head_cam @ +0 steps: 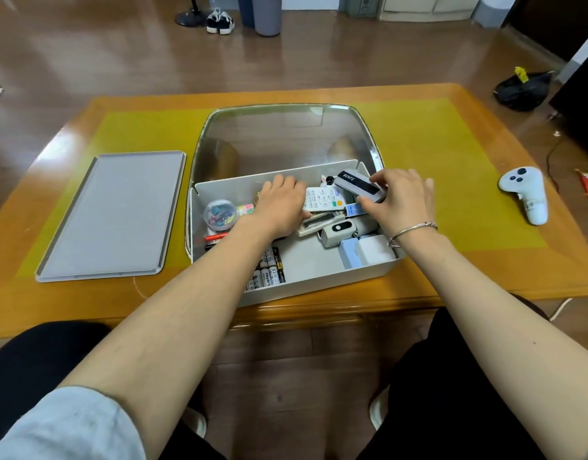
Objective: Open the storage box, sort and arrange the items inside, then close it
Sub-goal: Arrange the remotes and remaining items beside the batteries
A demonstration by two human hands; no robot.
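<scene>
storage box [369,272] open | left hand [279,207] on white remote [322,199] | right hand [402,200] grips grey remote [359,186]

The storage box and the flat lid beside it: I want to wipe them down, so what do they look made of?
The storage box looks like matte white plastic: smooth thin walls, rounded corners, no grain. The lid on the table to its left looks like matte grey plastic with a raised moulded rim, though coated metal can't be ruled out. The clear tray behind the box looks like glossy transparent plastic, showing reflections.

A glossy wooden table [419,290] with a yellow-green inset carries three things — the open storage box [319,287] at its near edge, a grey lid [110,217] toward the left edge, and a white controller [525,194] near the right edge.
</scene>
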